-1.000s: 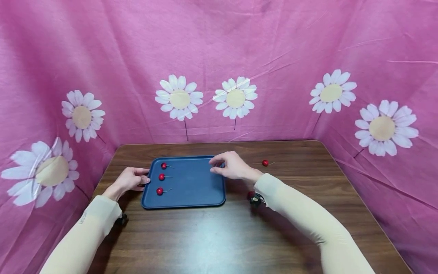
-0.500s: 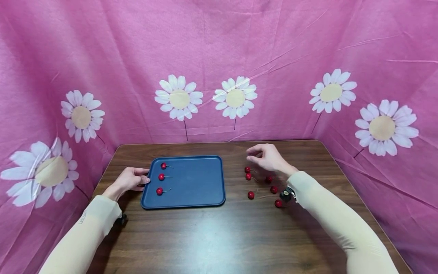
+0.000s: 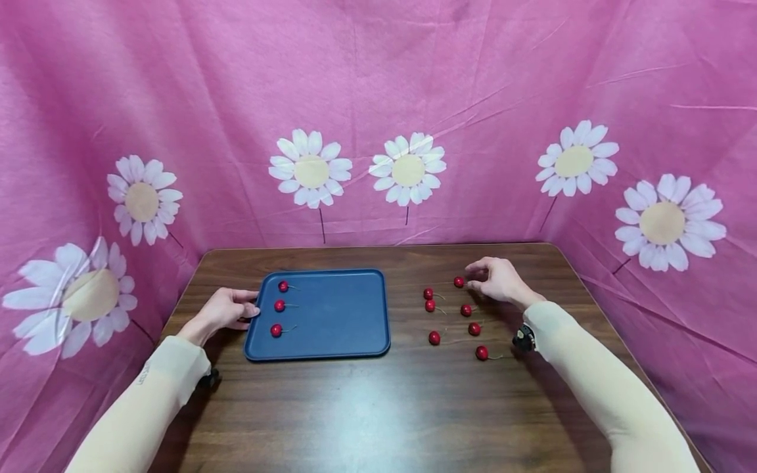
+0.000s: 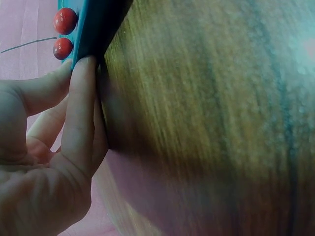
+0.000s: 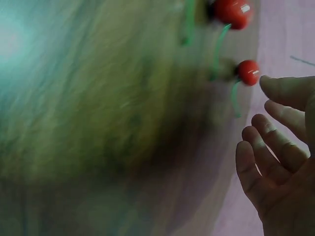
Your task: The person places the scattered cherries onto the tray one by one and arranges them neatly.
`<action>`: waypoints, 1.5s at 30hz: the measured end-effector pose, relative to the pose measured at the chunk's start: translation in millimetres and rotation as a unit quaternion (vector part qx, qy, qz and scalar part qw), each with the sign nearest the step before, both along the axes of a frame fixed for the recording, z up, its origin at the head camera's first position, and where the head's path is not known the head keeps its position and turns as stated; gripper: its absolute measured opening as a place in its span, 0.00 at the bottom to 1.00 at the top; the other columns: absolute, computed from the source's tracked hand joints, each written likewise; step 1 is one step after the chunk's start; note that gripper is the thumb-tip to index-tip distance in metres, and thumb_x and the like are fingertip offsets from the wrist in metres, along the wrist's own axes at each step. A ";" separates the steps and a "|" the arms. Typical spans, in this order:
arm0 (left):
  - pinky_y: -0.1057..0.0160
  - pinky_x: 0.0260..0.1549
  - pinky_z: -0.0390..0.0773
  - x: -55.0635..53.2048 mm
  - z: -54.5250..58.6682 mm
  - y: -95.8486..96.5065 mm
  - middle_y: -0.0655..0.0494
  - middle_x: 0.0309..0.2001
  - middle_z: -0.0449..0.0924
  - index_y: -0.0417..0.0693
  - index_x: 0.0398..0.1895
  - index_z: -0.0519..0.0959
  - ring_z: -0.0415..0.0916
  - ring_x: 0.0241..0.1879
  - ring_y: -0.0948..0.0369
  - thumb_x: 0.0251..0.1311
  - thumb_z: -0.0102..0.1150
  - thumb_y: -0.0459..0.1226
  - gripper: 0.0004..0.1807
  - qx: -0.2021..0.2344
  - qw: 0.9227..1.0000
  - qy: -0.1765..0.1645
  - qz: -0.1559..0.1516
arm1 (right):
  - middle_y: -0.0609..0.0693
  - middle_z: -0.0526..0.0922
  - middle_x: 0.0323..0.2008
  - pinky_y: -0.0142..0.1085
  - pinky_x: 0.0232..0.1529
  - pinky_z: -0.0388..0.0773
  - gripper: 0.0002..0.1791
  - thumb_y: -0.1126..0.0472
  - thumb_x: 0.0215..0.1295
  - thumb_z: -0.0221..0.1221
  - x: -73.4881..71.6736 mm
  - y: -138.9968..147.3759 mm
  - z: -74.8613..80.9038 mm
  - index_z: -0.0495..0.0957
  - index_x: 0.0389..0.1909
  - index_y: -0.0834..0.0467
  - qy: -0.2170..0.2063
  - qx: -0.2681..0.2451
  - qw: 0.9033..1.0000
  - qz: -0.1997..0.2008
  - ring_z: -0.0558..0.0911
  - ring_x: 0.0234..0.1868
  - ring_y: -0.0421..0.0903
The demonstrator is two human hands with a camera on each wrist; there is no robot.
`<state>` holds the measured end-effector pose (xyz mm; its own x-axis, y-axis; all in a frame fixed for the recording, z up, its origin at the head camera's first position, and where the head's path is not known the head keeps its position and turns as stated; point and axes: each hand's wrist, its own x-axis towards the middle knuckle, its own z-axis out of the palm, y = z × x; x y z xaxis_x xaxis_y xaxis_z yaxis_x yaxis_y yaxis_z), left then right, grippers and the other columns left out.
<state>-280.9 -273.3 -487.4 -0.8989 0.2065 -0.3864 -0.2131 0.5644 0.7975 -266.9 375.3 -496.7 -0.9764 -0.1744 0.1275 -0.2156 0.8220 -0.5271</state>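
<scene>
So the left hand (image 3: 221,310) has the flat, dark blue rectangular tray (image 3: 337,315) pinched by its near-side edge, thumb up on the rim and fingers against the side. The tray lies to the right of that hand, on the brown wood-grain table (image 3: 367,420). Just past those fingertips, three shiny round red cherries with thin stems (image 3: 279,305) sit on the tray in a column, stems pointing away from the hand.

The right hand (image 3: 497,279) is over by the loose fruit, thumb and fingers apart and loosely bent. Right off its fingertips, to their left, is one round red cherry (image 3: 458,282); can't tell if a finger touches its stem. Six more red cherries (image 3: 474,328) lie on the table: three nearer the person than that hand, three farther left of it.

Both arms wear cream long sleeves (image 3: 573,374), and beyond the hands hangs pink cloth printed with white daisies (image 3: 367,66).
</scene>
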 end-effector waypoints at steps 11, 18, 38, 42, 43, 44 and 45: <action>0.56 0.44 0.97 -1.2 -0.8 0.2 0.53 0.40 0.92 0.28 0.83 0.68 0.86 0.41 0.65 0.77 0.67 0.29 0.35 0.006 1.000 0.000 0.000 | 0.57 0.94 0.44 0.46 0.49 0.85 0.10 0.64 0.66 0.76 -6.3 3.8 -18.5 0.95 0.47 0.58 0.024 0.050 0.998 -0.006 0.90 0.45 0.53; 0.58 0.43 0.96 -0.7 -0.7 0.2 0.56 0.39 0.91 0.29 0.83 0.68 0.85 0.41 0.65 0.77 0.66 0.29 0.35 0.011 1.000 0.000 0.000 | 0.52 0.91 0.41 0.43 0.45 0.84 0.02 0.61 0.69 0.75 -5.5 -0.5 -18.0 0.95 0.36 0.53 0.034 0.088 0.996 -0.011 0.88 0.42 0.49; 0.57 0.44 0.97 -1.0 -3.8 -2.4 0.58 0.37 0.90 0.28 0.83 0.67 0.85 0.41 0.66 0.77 0.67 0.29 0.35 0.011 1.000 0.001 0.003 | 0.47 0.91 0.34 0.40 0.38 0.83 0.05 0.60 0.65 0.75 11.8 7.5 -14.9 0.96 0.40 0.55 0.039 0.092 0.995 0.003 0.86 0.35 0.42; 0.56 0.45 0.97 -1.0 -3.8 -2.1 0.56 0.38 0.91 0.29 0.83 0.68 0.85 0.42 0.65 0.77 0.67 0.29 0.35 0.007 1.000 0.000 0.004 | 0.47 0.89 0.32 0.40 0.36 0.82 0.03 0.62 0.67 0.76 11.9 7.6 -16.4 0.96 0.39 0.57 0.065 0.107 0.992 0.022 0.84 0.33 0.41; 0.55 0.45 0.97 -1.1 -3.6 -1.9 0.56 0.38 0.91 0.29 0.83 0.68 0.85 0.42 0.65 0.77 0.67 0.29 0.35 0.006 1.000 0.001 0.004 | 0.47 0.89 0.32 0.41 0.36 0.83 0.03 0.63 0.67 0.76 11.7 7.6 -16.4 0.96 0.38 0.58 0.071 0.113 0.991 0.027 0.85 0.32 0.41; 0.55 0.45 0.97 -1.3 -3.7 -1.7 0.56 0.38 0.91 0.29 0.83 0.68 0.85 0.42 0.65 0.77 0.67 0.30 0.35 0.006 1.000 0.002 0.004 | 0.48 0.89 0.32 0.43 0.37 0.85 0.02 0.64 0.68 0.76 11.5 7.5 -16.3 0.96 0.38 0.58 0.076 0.119 0.990 0.030 0.85 0.33 0.42; 0.55 0.45 0.97 -1.6 -3.5 -1.2 0.56 0.38 0.91 0.29 0.83 0.68 0.85 0.42 0.65 0.77 0.67 0.29 0.35 0.005 1.000 0.003 0.004 | 0.48 0.89 0.33 0.44 0.38 0.86 0.02 0.65 0.68 0.75 11.2 7.5 -16.5 0.95 0.38 0.58 0.079 0.125 0.988 0.034 0.86 0.33 0.42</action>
<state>-282.5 -274.5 -491.0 -0.9031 0.2024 -0.3787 -0.2130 0.5546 0.8044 -255.7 382.7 -513.3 -0.9328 -0.2837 0.2224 -0.3377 0.9034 -0.2642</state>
